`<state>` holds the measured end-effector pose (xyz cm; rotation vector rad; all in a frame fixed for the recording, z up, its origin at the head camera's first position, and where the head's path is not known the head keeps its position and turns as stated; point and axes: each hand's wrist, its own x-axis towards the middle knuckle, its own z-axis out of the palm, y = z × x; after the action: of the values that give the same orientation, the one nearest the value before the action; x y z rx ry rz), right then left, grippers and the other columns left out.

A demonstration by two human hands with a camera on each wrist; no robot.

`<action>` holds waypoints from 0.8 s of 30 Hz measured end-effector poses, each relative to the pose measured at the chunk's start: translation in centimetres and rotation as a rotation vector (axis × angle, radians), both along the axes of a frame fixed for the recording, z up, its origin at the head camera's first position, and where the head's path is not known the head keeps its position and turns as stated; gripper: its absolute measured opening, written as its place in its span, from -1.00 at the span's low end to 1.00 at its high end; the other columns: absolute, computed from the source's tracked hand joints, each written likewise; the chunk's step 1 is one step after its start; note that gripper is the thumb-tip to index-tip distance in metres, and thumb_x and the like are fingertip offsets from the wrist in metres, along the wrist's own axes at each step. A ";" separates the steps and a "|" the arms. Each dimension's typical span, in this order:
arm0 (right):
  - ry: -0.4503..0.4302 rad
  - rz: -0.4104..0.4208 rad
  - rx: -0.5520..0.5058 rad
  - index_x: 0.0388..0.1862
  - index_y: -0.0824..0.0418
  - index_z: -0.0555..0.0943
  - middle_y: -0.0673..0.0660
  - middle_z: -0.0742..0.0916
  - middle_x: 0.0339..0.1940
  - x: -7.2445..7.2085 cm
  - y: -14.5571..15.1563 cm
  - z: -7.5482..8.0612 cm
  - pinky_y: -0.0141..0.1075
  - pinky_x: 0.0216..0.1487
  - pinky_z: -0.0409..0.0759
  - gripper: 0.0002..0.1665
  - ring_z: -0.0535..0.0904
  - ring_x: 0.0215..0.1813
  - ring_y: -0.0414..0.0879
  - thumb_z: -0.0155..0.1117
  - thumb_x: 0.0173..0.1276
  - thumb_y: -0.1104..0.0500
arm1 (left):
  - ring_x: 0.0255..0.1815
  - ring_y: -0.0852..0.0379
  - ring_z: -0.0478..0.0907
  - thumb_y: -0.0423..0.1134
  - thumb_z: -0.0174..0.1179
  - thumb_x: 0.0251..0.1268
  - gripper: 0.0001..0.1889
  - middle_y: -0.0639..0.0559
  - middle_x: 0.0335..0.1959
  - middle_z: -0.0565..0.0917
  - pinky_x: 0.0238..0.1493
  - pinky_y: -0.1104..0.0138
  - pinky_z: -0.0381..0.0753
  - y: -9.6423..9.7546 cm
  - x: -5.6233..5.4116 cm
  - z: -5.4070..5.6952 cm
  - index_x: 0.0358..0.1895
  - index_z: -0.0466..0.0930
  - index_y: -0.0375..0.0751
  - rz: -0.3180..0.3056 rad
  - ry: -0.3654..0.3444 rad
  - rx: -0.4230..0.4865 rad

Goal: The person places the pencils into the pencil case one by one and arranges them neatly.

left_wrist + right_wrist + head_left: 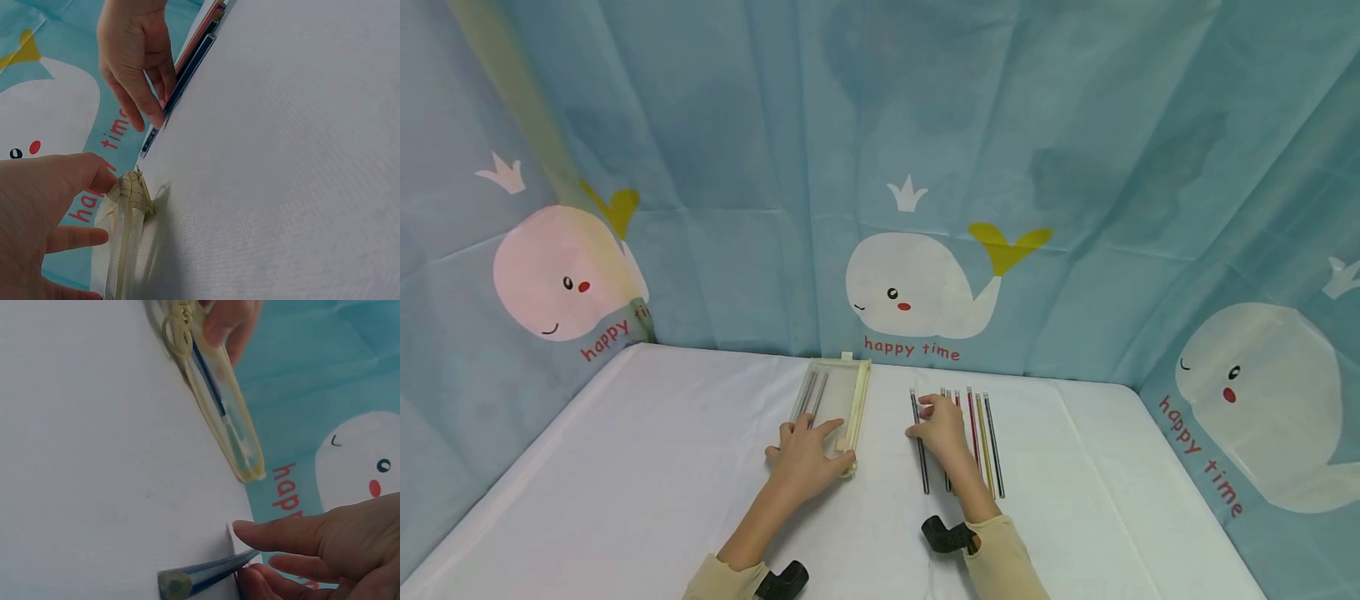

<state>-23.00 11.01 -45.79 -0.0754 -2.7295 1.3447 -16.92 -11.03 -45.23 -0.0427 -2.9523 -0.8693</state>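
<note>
A see-through pencil case (831,364) with pale yellow edging lies left of centre, with a few dark pencils (818,398) inside. My left hand (807,458) rests on its near end, fingers spread across it; in the left wrist view the thumb side touches the case's end (130,200). To the right, my right hand (942,429) reaches over a dark pencil (922,467) lying apart from the others. Its thumb and fingers stand on either side of this pencil (203,573), with a gap showing between thumb and pencil in the right wrist view.
Several more pencils (992,442), dark, red and yellow, lie in a row right of the lone one, partly under my right hand and forearm. White cloth (625,467) covers the table. A blue curtain (737,275) with whale prints hangs along the back and sides.
</note>
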 end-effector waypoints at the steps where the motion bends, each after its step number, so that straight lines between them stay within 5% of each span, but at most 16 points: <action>1: 0.002 0.001 0.005 0.14 0.50 0.67 0.29 0.76 -0.20 0.0 0.0 -0.1 0.00 -0.11 0.70 -0.36 0.68 -0.16 0.14 0.63 0.00 0.45 | 0.29 -0.52 0.33 0.03 0.35 0.19 -0.41 -0.49 0.38 0.44 -0.09 -0.44 0.34 0.0 0.0 0.0 0.31 0.71 -0.05 0.001 0.000 0.000; 10: -0.002 0.022 0.033 0.03 0.48 0.72 0.21 0.75 -0.28 -0.4 -0.1 -0.4 -0.16 -0.22 0.69 -0.50 0.64 -0.25 0.02 0.61 0.07 0.44 | 0.30 -0.52 0.33 0.04 0.34 0.19 -0.41 -0.49 0.38 0.44 -0.07 -0.45 0.33 0.1 -0.1 -0.1 0.31 0.71 -0.07 0.000 0.004 0.004; 24: -0.093 0.021 -0.163 0.08 0.54 0.69 0.28 0.80 -0.23 -0.5 0.4 0.0 -0.28 -0.31 0.73 -0.53 0.70 -0.38 -0.11 0.49 0.13 0.47 | 0.29 -0.50 0.32 0.03 0.35 0.22 -0.42 -0.48 0.38 0.43 -0.09 -0.41 0.33 0.1 0.0 -0.2 0.31 0.71 -0.07 -0.002 0.002 0.005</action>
<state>-23.48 11.41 -45.82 -0.1255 -2.6960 1.6060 -16.96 -10.97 -45.42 -0.0460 -2.9484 -0.8763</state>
